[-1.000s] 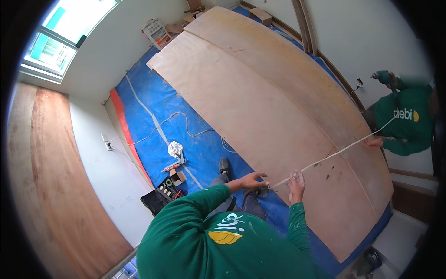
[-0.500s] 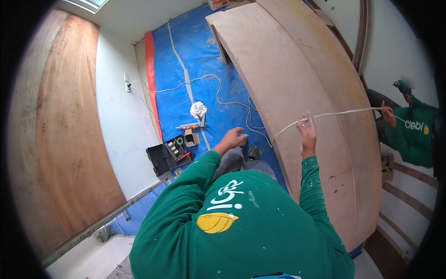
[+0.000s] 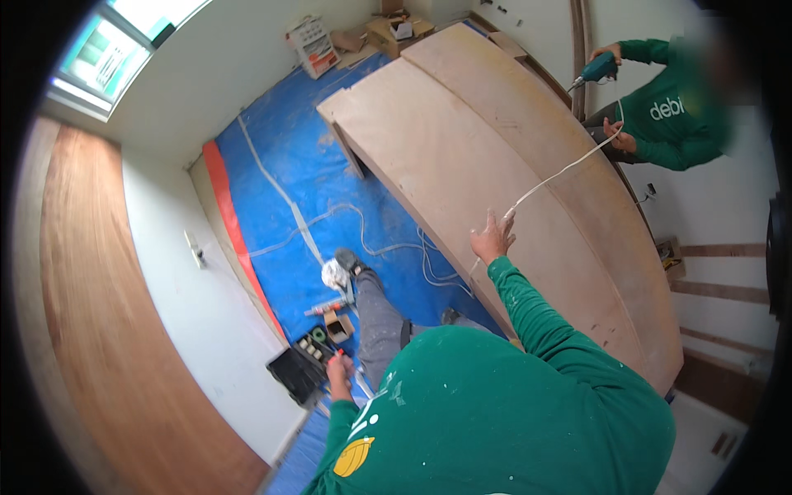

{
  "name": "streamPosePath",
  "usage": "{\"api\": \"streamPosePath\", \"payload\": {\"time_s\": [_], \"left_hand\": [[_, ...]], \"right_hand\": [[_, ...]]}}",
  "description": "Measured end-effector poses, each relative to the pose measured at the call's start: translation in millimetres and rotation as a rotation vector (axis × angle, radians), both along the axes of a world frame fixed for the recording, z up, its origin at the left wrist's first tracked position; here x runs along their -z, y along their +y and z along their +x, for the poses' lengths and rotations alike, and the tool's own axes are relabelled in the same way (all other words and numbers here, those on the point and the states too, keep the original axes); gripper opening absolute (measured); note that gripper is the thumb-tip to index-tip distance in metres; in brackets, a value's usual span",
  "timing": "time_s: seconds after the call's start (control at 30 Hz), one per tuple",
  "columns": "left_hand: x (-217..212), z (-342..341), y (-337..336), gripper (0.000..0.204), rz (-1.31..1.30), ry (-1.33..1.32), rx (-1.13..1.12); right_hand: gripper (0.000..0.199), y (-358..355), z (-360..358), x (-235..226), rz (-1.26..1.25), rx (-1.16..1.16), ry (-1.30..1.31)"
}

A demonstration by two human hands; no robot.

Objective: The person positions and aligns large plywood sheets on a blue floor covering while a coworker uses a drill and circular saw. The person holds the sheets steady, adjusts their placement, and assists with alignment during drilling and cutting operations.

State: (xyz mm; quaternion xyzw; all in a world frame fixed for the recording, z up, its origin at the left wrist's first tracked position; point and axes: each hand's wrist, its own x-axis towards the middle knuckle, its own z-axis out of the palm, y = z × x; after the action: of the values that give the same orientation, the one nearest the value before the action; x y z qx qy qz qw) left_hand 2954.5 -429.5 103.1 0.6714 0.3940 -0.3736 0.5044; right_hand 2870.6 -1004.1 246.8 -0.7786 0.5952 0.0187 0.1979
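Note:
My left hand [image 3: 338, 373] is low at the left with its fingers curled. A small red-tipped tool [image 3: 339, 353] shows at its fingertips and seems gripped; its kind is too small to make out. Right beside it lies an open black tool case [image 3: 293, 373] with several pale pieces inside. My right hand [image 3: 492, 238] is over the pale wood panel [image 3: 429, 157], fingers spread. A white power cord [image 3: 554, 175] runs against its fingers, up to a green power drill [image 3: 596, 69] in a co-worker's hand. The co-worker's other hand [image 3: 619, 136] touches the cord.
Blue sheeting [image 3: 272, 219] covers the floor, with loose cord on it. Near my foot [image 3: 350, 261] are a crumpled white bundle [image 3: 333, 275], a cartridge tube [image 3: 324, 307] and a small cardboard box [image 3: 338, 327]. More boxes [image 3: 313, 46] stand by the far wall.
My left hand has dropped from mid-air to beside the tool case. My right hand has tilted and opened along the cord. One leg has stepped forward; the co-worker's drill is now in fuller view.

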Motion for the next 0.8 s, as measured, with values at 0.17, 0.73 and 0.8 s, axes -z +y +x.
{"api": "streamPosePath", "payload": {"time_s": [0.17,0.73,0.8], "left_hand": [[-5.6,80.7,30.9,0.037,0.139,0.071,0.280],[-170.7,672.9,-108.3,0.062,-0.238,-0.491,0.143],[-196.2,719.8,-180.7,0.060,-0.281,-0.476,0.256]], "right_hand": [[0.090,6.0,125.6,11.0,0.182,-0.152,0.032],[0.070,-77.6,474.5,80.6,0.006,0.127,-0.338],[0.071,-127.7,539.8,90.5,-0.069,0.228,-0.344]]}}
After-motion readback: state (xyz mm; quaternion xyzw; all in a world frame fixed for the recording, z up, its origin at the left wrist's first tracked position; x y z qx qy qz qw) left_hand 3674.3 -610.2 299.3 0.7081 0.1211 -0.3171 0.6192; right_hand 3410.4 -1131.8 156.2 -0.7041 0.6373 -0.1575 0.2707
